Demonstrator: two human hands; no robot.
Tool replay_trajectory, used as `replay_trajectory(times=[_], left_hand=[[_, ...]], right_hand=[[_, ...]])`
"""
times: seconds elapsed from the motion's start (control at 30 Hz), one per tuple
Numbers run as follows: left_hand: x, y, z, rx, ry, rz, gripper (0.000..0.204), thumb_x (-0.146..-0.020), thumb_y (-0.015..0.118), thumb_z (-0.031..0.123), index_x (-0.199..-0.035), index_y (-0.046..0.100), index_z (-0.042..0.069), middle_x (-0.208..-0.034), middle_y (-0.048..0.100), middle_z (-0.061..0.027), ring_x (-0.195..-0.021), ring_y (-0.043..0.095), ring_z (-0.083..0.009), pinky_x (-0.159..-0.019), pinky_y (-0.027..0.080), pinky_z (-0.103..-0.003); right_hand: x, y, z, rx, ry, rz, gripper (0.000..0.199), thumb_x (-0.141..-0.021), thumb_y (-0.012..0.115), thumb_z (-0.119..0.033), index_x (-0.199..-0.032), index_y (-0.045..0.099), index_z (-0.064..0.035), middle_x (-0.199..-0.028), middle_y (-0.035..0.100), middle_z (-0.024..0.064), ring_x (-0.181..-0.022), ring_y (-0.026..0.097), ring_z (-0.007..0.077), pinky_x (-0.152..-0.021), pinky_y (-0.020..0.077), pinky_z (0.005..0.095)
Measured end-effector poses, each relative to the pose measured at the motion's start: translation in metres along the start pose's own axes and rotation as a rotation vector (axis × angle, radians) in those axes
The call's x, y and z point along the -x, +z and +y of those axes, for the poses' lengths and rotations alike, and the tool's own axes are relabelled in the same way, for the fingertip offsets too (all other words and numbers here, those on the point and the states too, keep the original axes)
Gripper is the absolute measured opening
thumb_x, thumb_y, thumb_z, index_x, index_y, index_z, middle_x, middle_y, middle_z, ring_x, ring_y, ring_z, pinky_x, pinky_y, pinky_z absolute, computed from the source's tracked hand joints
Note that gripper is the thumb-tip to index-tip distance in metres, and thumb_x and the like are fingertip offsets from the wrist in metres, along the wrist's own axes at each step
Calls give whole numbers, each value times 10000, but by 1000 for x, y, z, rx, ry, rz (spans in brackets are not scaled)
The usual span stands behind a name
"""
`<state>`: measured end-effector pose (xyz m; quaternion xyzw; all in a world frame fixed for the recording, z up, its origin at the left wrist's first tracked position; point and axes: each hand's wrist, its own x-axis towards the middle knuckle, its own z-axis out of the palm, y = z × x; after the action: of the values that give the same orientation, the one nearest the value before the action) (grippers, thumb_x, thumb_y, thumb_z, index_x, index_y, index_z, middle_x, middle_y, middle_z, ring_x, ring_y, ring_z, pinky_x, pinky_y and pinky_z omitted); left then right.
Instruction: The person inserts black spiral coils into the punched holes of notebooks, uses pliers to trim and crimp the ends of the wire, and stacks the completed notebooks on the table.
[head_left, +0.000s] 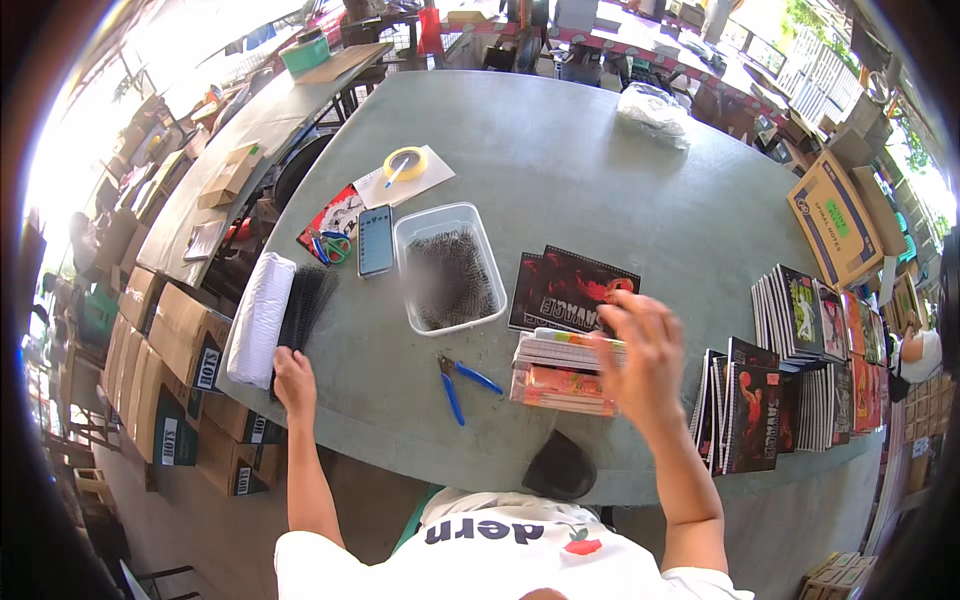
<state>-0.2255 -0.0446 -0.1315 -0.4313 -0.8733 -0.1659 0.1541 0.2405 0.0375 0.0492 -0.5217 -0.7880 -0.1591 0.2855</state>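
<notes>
My left hand (294, 380) reaches to the table's left edge and rests on the near end of a bundle of black spiral binding coils (306, 304), beside a white wrapped roll (259, 318). My right hand (640, 362) hovers with fingers spread over a stack of notebook pages (560, 372) near the front edge, holding nothing that I can see. Two dark notebook covers (570, 288) lie just behind that stack.
A clear plastic tub of small black parts (447, 268), a phone (376, 240), scissors (332, 246), blue-handled pliers (458, 382) and a yellow tape roll (405, 163) lie on the grey table (560, 170). Finished notebooks (800, 350) are stacked at right. Cardboard boxes (170, 340) stand at left.
</notes>
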Motion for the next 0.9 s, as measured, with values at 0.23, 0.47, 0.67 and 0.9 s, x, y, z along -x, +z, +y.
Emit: replay_trajectory(times=[0.23,0.47,0.67,0.9], left_hand=[[-11,-12,55,167,270,75,219,-810,590,160,-991,538,48,-962,543,-155,-911,529,-337,-813,422,-432],[-113,40,118,468,471,-60,227,-809,471,62,-1005,582,33,-910,618,-180,-871,585,-356,-803,442,-436],[-151,105,131,541,280,-202,347,-777,462,54,-1098,592,86,-1013,611,-220,-938,599,-360,-805,472,-432],[-162,117,128,363,360,-243,341,-775,461,48,-1074,616,102,-874,614,-253,-853,616,-377,-771,486,-444]], right_hand=[[35,31,-27,-319,-155,-232,385,-749,671,-203,-1117,587,-121,-1065,576,68,-988,545,219,-852,431,363],[52,24,-26,-291,-411,-100,356,-718,619,-103,-1064,649,-183,-1145,551,58,-1064,517,238,-905,409,391],[66,19,-26,-141,-354,-35,308,-750,651,-207,-1054,681,-252,-1026,516,-20,-943,437,199,-820,351,357],[69,33,-19,-174,-426,170,289,-738,682,-193,-1022,688,-248,-983,514,-49,-900,435,166,-762,352,327]])
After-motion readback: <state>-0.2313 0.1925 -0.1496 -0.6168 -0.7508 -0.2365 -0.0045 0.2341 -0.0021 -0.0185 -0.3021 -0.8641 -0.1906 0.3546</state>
